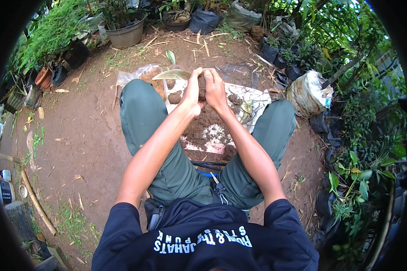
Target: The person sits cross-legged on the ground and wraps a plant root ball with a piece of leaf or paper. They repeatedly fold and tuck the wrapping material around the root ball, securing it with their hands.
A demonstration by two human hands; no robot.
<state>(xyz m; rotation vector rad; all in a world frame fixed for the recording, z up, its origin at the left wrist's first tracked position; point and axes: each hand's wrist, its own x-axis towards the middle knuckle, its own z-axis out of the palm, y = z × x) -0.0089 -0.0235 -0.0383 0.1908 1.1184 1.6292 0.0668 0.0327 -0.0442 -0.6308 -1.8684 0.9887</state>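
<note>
Between my knees, my left hand [192, 90] and my right hand [215, 88] are cupped around a ball of dark soil [202, 87]. A broad pale-green leaf [172, 75] sticks out to the left from the top of it. Fingers hide much of the ball. Beneath my hands lies a white sheet [259, 98] strewn with loose dark soil [198, 126]. Another round soil clump [174, 98] rests on the sheet, left of my left hand. Brown coconut fibre [158, 88] lies close by at the sheet's left side.
Tangled wire or string [239, 73] lies beyond my right hand. A white sack [308, 93] stands to the right. A large plant pot [126, 34] and a black plastic bag [204, 21] line the far edge. On the left, a bamboo pole [37, 203] lies on bare earth.
</note>
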